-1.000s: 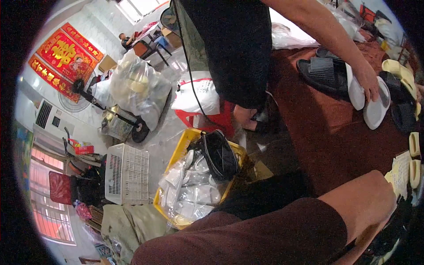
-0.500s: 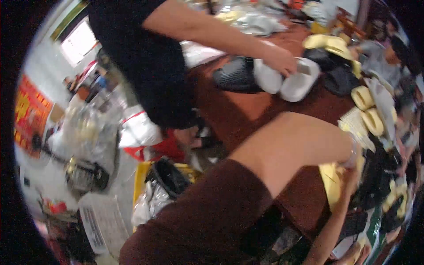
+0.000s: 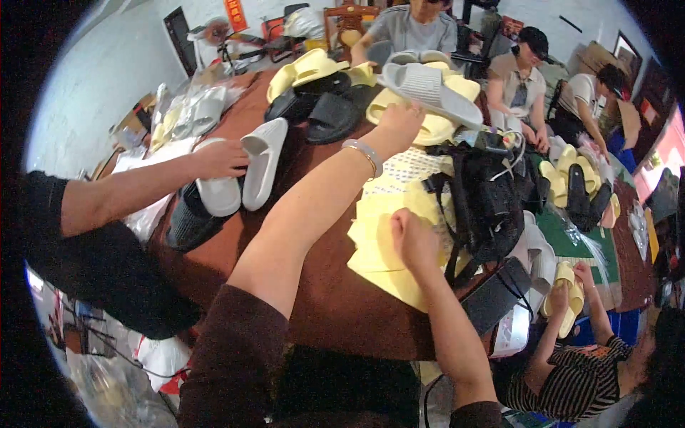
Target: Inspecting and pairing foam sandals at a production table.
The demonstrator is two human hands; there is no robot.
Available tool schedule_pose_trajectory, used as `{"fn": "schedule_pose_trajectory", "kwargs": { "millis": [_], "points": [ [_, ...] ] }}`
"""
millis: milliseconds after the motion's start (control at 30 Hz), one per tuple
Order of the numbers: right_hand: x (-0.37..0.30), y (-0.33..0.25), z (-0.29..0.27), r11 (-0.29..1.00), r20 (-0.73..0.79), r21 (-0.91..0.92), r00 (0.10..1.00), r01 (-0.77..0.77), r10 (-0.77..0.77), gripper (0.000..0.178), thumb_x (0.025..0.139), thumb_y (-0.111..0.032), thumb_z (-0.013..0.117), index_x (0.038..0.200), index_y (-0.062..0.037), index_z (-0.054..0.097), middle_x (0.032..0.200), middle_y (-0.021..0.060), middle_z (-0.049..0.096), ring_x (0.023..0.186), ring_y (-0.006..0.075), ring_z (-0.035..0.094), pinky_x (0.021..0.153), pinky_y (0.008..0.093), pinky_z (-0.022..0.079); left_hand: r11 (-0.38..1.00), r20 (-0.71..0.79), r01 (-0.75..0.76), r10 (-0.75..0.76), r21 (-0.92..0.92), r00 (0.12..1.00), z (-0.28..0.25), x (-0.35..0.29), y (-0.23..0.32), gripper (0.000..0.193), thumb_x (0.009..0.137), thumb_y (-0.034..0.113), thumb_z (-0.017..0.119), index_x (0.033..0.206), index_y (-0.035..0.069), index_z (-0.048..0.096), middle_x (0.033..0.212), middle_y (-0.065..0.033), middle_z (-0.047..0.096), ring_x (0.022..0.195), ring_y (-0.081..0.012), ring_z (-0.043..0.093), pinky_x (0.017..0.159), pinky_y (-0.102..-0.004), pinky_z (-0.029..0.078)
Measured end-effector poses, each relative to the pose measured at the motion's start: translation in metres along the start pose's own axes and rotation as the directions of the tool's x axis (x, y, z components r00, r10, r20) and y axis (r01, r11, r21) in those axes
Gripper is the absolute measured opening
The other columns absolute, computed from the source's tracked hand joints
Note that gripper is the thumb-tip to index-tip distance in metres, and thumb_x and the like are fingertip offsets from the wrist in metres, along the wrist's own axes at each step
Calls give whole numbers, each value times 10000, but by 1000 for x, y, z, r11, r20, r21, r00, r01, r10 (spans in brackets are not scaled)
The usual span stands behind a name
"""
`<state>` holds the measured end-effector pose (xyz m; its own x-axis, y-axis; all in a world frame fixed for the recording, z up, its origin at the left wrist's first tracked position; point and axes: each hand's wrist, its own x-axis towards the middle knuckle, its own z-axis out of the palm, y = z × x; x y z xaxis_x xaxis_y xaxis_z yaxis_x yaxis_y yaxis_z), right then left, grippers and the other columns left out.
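My left hand (image 3: 399, 128), with a pale bangle on its wrist, reaches across the table to a grey slipper (image 3: 432, 93) with a ribbed strap. Its fingers close on the slipper's near edge. The slipper lies tilted over yellow slippers (image 3: 435, 130). My right hand (image 3: 415, 241) is curled into a fist above a stack of yellow sheets (image 3: 385, 267); whatever it may hold is hidden. Between the hands lies a dotted white-and-yellow sheet (image 3: 407, 171). At the left, a co-worker's hand (image 3: 222, 158) rests on a white slipper (image 3: 264, 162).
Black slippers (image 3: 339, 114) stand beyond my left forearm. A black bag (image 3: 489, 207) sits right of the sheets on the brown tabletop (image 3: 321, 307). Several people sit around the table; one in stripes (image 3: 581, 378) handles a yellow slipper at the right.
The view has swung to the right and levelled. My left hand has gone from beside the yellow sheets to the grey slipper. My two hands are now apart.
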<state>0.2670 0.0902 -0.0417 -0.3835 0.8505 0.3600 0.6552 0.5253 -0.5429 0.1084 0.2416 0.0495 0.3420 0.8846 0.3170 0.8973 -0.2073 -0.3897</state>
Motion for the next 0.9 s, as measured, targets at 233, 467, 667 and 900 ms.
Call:
{"fn": "schedule_pose_trajectory", "kwargs": {
  "millis": [233, 467, 667, 900],
  "points": [
    [2, -9, 3, 994, 233, -91, 969, -66, 86, 160, 946, -252, 459, 1007, -109, 497, 878, 131, 602, 767, 323, 626, 692, 452, 495, 522, -135, 339, -674, -783, 726, 44, 77, -11, 965, 747, 303, 731, 1388, -148, 169, 1398, -353, 310, 1267, -428, 404, 1052, -446, 363],
    [-2, -7, 3, 999, 92, -24, 995, -36, 38, 121, 921, -221, 509, 976, -115, 521, 860, 126, 593, 769, 361, 610, 657, 479, 475, 139, 140, 260, -563, -956, 815, 72, 87, -40, 790, 666, 394, 796, 1185, -119, 493, 1099, -276, 611, 1039, -379, 601, 884, -421, 471],
    [-5, 1, 1, 999, 9, 16, 999, 42, -42, 114, 903, -217, 546, 959, -119, 533, 853, 116, 597, 732, 346, 619, 616, 448, 493, 79, 275, 463, -711, -883, 647, 40, 69, -46, 673, 720, 515, 724, 1082, -45, 630, 1035, -211, 663, 978, -319, 636, 852, -395, 473],
    [-7, 5, 12, 998, 17, -34, 999, 46, -45, 129, 886, -221, 573, 971, -130, 541, 864, 99, 610, 718, 346, 619, 609, 441, 498, -161, 219, 150, -793, -975, 569, -46, -7, -110, 504, 827, 411, 694, 1017, -50, 616, 908, -96, 617, 752, -149, 548, 633, -299, 447]
  ]
}}
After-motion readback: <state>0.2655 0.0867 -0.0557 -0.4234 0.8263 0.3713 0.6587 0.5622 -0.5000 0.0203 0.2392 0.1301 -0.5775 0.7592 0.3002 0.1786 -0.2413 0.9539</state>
